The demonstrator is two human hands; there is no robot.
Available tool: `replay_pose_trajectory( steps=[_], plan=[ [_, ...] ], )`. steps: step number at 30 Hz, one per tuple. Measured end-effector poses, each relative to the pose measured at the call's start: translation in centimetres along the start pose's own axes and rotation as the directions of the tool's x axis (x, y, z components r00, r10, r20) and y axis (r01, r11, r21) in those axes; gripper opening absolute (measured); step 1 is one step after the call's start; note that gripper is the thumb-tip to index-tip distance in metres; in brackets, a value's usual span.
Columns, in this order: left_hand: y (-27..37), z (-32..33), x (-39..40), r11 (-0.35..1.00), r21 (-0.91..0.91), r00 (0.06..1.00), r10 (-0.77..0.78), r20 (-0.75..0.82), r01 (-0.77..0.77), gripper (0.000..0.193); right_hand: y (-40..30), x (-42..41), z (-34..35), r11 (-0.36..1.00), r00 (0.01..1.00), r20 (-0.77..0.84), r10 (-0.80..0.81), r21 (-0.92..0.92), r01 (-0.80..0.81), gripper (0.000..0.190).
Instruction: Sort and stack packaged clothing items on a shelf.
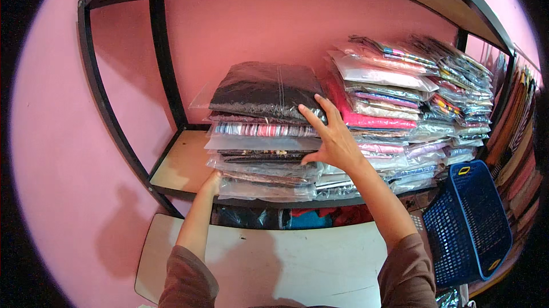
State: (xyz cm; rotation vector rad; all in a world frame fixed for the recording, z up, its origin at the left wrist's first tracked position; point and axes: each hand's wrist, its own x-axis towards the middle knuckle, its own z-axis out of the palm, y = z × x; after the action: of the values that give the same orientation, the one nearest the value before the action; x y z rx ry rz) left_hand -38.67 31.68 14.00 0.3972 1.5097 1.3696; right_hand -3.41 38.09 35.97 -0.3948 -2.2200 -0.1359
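Note:
Before me on the shelf stands a stack of folded garments in clear plastic bags (pixel 261 143). A bagged black garment (pixel 266 87) with pale seam stitching lies on top. My right hand (pixel 332 136) is spread with fingers apart against the stack's front right corner, its fingertips at the black garment's edge. Low on the stack's left side rests my left hand (pixel 213 181); its fingers are hidden behind the bags, so its grip does not show. A striped bagged garment (pixel 266 130) sits below the top ones.
More stacks of bagged clothes (pixel 381 123) fill the shelf's right side. A black metal frame (pixel 165 59) holds the wooden shelf board (pixel 180 162). Nearer me are a white table (pixel 257 261) and a blue plastic basket (pixel 454 222). Clothes (pixel 514 123) hang at the far right.

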Motion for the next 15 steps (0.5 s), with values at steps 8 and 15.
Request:
replay_pose_trajectory(
  steps=[8, 15],
  plan=[
    [-1.1, 1.8, 1.9, 0.957, -0.288, 0.987, 0.063, 0.148, -0.018, 0.052, 1.1, 1.4, -0.1, 0.996, 0.993, 0.11, -0.051, -0.061, 0.058, 0.09],
    [-2.6, 0.7, 3.0, 0.906, -0.42, 0.942, 0.178, 0.284, -0.044, 0.052, 1.4, 3.3, -0.2, 0.992, 0.988, 0.142, -0.064, -0.095, 0.078, 0.086]
  ],
)
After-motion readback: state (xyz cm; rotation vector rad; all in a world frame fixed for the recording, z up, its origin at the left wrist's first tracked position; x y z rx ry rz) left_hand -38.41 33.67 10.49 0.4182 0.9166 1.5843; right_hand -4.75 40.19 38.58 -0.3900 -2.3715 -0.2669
